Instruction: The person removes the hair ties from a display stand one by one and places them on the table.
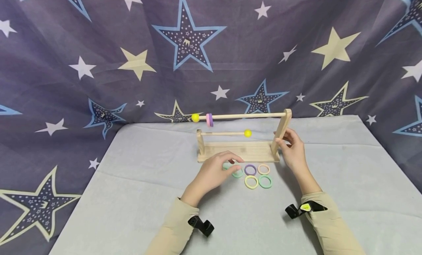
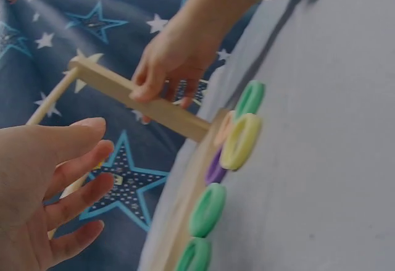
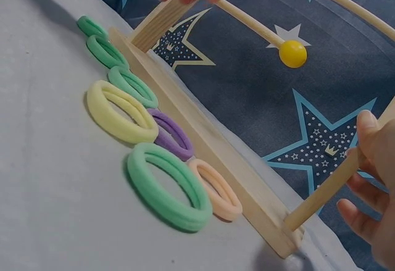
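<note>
A wooden stand (image 1: 239,148) has an upper and a lower rod, each tipped with a yellow ball. My right hand (image 1: 294,154) holds its tall right-hand post (image 1: 281,132), thumb on the near face and fingers behind. A pink hair tie (image 1: 208,119) and a purple one (image 1: 211,119) hang on the upper rod near its ball. With fingers relaxed and apart, my left hand (image 2: 46,184) hovers at the base's front, holding nothing. Below it, green hair ties (image 2: 207,210) lie partly hidden in the head view. Beside them lie a purple (image 1: 250,170), a peach (image 1: 263,169), a yellow (image 1: 251,182) and another green hair tie (image 1: 265,181).
A pale grey cloth (image 1: 132,211) covers the table. Behind it hangs a dark curtain (image 1: 230,35) printed with stars. The upper rod (image 1: 247,115) juts left past the shorter left post (image 1: 200,142). Black camera straps (image 1: 201,225) circle both sleeves.
</note>
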The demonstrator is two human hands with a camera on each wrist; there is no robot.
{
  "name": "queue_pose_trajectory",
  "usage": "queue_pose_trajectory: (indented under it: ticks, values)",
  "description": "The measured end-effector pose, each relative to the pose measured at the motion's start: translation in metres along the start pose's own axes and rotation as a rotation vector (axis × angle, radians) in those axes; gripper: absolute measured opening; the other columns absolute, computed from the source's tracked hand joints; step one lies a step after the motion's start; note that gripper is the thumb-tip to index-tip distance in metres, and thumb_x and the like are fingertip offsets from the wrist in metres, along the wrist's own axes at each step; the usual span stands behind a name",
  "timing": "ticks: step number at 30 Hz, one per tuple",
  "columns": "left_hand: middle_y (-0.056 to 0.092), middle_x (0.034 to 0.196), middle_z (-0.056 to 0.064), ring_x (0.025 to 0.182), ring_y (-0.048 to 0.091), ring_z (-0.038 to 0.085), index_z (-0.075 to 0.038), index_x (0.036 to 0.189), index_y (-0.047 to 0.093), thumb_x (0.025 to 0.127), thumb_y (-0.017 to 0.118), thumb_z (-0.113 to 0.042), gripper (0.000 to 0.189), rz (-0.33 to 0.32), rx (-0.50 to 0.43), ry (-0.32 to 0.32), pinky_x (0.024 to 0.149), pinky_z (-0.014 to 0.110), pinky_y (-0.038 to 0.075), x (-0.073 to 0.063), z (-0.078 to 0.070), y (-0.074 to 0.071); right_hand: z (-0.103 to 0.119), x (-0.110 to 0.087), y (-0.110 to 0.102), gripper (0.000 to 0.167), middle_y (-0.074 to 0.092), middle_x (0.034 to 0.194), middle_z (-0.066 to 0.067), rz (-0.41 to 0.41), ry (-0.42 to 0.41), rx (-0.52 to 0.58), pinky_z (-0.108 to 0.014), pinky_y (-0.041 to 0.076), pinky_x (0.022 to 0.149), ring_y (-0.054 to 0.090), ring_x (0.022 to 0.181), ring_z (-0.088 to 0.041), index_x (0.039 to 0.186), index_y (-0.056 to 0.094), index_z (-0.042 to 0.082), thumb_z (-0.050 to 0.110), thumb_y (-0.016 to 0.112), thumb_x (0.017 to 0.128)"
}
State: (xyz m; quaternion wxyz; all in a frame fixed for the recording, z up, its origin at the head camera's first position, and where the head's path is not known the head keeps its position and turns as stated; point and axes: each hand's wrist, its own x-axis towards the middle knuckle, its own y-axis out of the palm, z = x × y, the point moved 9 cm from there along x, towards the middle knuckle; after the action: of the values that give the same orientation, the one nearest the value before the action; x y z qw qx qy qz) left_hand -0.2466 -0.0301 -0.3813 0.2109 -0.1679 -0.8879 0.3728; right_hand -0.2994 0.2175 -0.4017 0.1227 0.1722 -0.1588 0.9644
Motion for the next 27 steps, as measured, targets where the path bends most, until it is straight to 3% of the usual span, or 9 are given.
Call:
queue_pose_trajectory:
  ticks: [6, 12, 17, 23, 27]
  values:
    - [0.07, 0.104, -0.012, 0.094, 0.063, 0.007, -0.024, 0.109, 0.074, 0.093, 0.071, -0.028, 0.017, -0.158, -0.02, -0.027, 0.08, 0.033, 0.051, -0.001, 0.002, -0.027, 0.001, 0.0, -0.001, 0.039, 0.066, 0.12, -0.022, -0.002, 0.004, 0.005, -0.013, 0.045, 0.078, 0.055, 0.097, 0.006, 0.131, 0.056, -0.004, 0.004, 0.066, 0.093]
    - [0.07, 0.103, -0.007, 0.094, 0.064, 0.014, -0.022, 0.111, 0.073, 0.095, 0.069, -0.028, 0.018, -0.272, -0.093, -0.1, 0.078, 0.038, 0.052, -0.004, 0.01, -0.045, 0.0, 0.001, -0.001, 0.04, 0.065, 0.121, -0.023, -0.001, 0.001, 0.008, -0.013, 0.046, 0.079, 0.055, 0.097, 0.007, 0.131, 0.055, -0.004, 0.004, 0.066, 0.093]
    - [0.071, 0.107, -0.007, 0.093, 0.064, 0.013, -0.021, 0.11, 0.074, 0.095, 0.068, -0.028, 0.017, -0.374, -0.154, -0.121, 0.079, 0.04, 0.052, -0.007, 0.014, -0.064, 0.0, 0.002, 0.0, 0.039, 0.065, 0.12, -0.023, 0.0, -0.006, -0.003, -0.013, 0.046, 0.079, 0.055, 0.098, 0.007, 0.13, 0.055, -0.004, 0.003, 0.066, 0.094]
    - [0.071, 0.106, -0.005, 0.092, 0.064, 0.012, -0.019, 0.109, 0.074, 0.094, 0.07, -0.029, 0.018, -0.44, -0.181, -0.15, 0.081, 0.043, 0.052, -0.008, 0.021, -0.08, 0.001, 0.001, 0.0, 0.04, 0.065, 0.12, -0.023, 0.002, -0.013, -0.006, -0.013, 0.046, 0.079, 0.054, 0.097, 0.008, 0.131, 0.055, -0.005, 0.003, 0.066, 0.094]
    - [0.072, 0.101, -0.005, 0.091, 0.064, 0.011, -0.02, 0.107, 0.074, 0.094, 0.07, -0.032, 0.019, -0.49, -0.143, -0.182, 0.081, 0.039, 0.05, -0.008, 0.027, -0.09, -0.001, 0.001, 0.0, 0.04, 0.065, 0.121, -0.023, 0.006, -0.009, -0.003, -0.013, 0.046, 0.079, 0.054, 0.098, 0.008, 0.131, 0.055, -0.005, 0.004, 0.066, 0.093]
